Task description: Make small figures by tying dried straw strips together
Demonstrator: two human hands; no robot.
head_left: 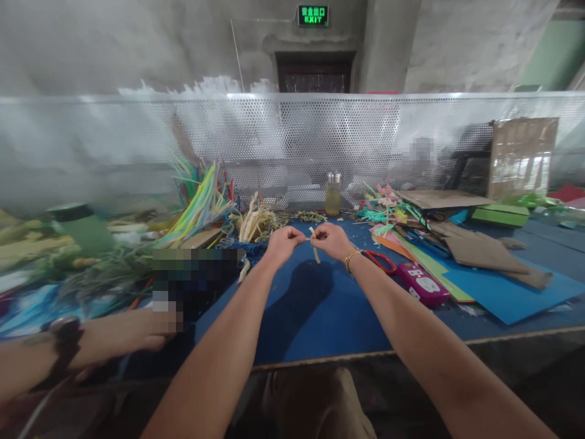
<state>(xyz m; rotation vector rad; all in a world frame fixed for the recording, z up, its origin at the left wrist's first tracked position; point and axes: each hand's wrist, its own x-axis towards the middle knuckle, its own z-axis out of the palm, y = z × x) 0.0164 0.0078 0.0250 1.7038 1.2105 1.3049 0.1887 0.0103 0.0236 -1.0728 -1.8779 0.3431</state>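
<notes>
Both my hands meet above the blue tabletop (292, 323), fingertips almost touching. My right hand (334, 242), with a gold bracelet at the wrist, is closed in a pinch on a narrow pale yellow strip (317, 255). One end of the strip sticks up over the fingers and the other hangs down. From the left, my left hand (282, 245) pinches a thin pale bit that reaches across to the right fingers. It looks like part of the same strip, though the fingers partly hide it.
Red-handled scissors (381, 262) and a purple case (423, 285) lie right of my forearm, beside coloured paper (507, 292) and cardboard (484, 247). Colourful pipe cleaners (201, 201), dried stalks (253, 222) and a glass jar (333, 195) stand behind. Another person's hand (150, 326) is at left.
</notes>
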